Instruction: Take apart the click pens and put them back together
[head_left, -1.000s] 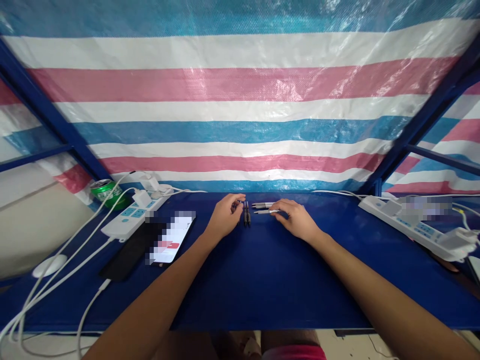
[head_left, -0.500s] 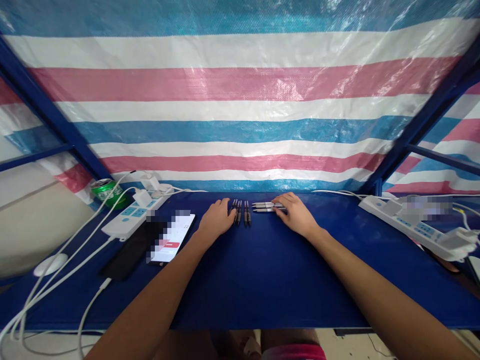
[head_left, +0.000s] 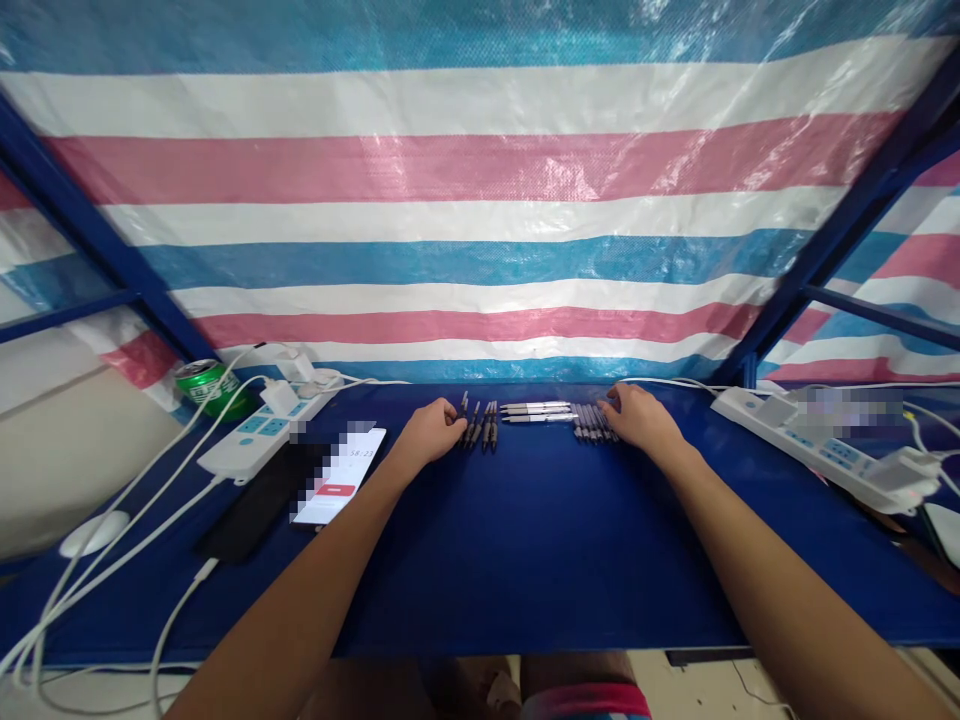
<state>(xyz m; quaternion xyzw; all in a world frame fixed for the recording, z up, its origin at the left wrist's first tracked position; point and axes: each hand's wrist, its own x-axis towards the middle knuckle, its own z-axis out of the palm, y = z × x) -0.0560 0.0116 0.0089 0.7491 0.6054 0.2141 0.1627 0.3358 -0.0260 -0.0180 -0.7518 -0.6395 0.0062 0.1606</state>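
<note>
Several dark pens (head_left: pixel 480 425) lie side by side at the far middle of the blue table (head_left: pixel 525 540), pointing away from me. My left hand (head_left: pixel 427 436) rests beside them with fingers curled, fingertips touching the leftmost pen. Two or three white pens (head_left: pixel 536 411) lie crosswise just to the right. Further right is another row of dark pens (head_left: pixel 592 424). My right hand (head_left: pixel 639 418) lies flat against that row, fingers stretched out over its right side.
A phone with a lit screen (head_left: pixel 339 477) and a dark phone (head_left: pixel 251 505) lie at the left. White power strips stand at left (head_left: pixel 259 437) and right (head_left: pixel 817 450), with cables trailing. A green can (head_left: pixel 204 383) sits far left. Striped tarpaulin (head_left: pixel 480 200) walls the back.
My right hand slid right from the white pens to the right-hand row of dark pens, which is now uncovered. My left hand curled and drew slightly left at the first dark row.
</note>
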